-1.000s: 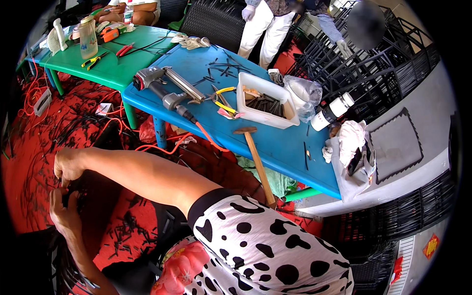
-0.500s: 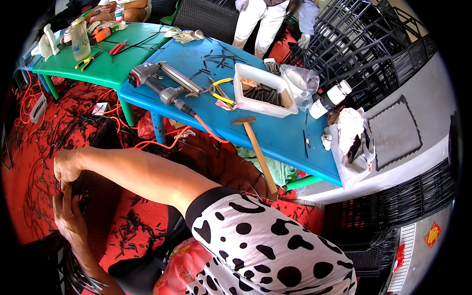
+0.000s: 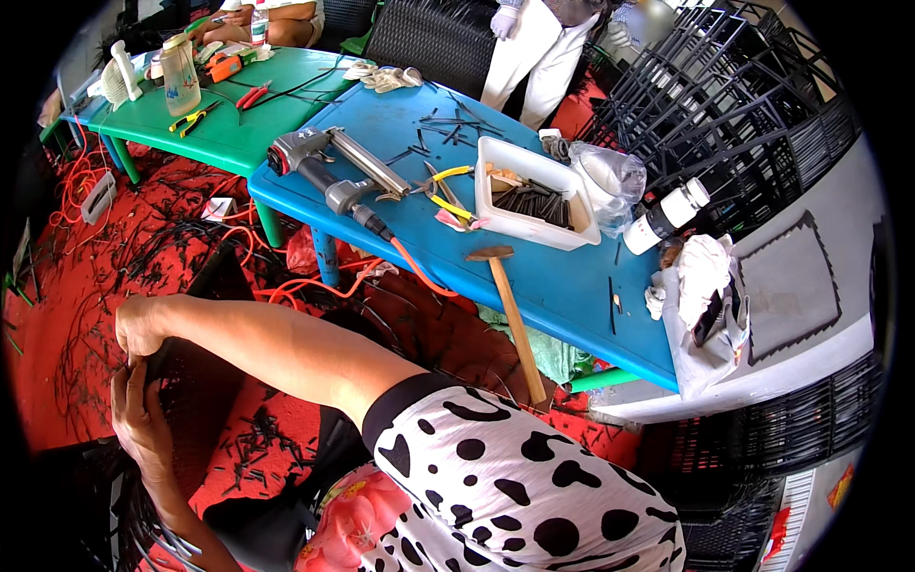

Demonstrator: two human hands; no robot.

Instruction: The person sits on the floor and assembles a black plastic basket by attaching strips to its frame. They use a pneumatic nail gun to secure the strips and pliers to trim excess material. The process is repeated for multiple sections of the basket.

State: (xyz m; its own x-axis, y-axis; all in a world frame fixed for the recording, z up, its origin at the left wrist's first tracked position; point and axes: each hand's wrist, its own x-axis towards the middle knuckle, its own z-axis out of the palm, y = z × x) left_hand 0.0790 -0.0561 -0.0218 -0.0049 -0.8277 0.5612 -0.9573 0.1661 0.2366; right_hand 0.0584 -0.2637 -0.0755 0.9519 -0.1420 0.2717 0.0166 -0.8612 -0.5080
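At the left side, my right hand (image 3: 140,325) reaches across with its fingers curled downward beside the edge of a dark woven piece (image 3: 195,381). Whatever those fingers grip is hidden. Just below it is my left hand (image 3: 143,424), fingers stretched upward and somewhat apart, the fingertips close to the right hand. I see nothing clearly held in the left. Several thin black strips (image 3: 133,510) hang beside my left forearm.
A blue table (image 3: 429,124) bears a nail gun (image 3: 329,181), pliers (image 3: 448,191), a white bin (image 3: 562,234) of short black pieces and a hammer (image 3: 510,315) overhanging its edge. Black scraps litter the red floor (image 3: 67,353). Orange hose (image 3: 415,262) trails down. A person (image 3: 534,57) stands behind.
The view has shifted, so the tables appear slightly farther right and lower. My hands stay together at the left in nearly the same pose.
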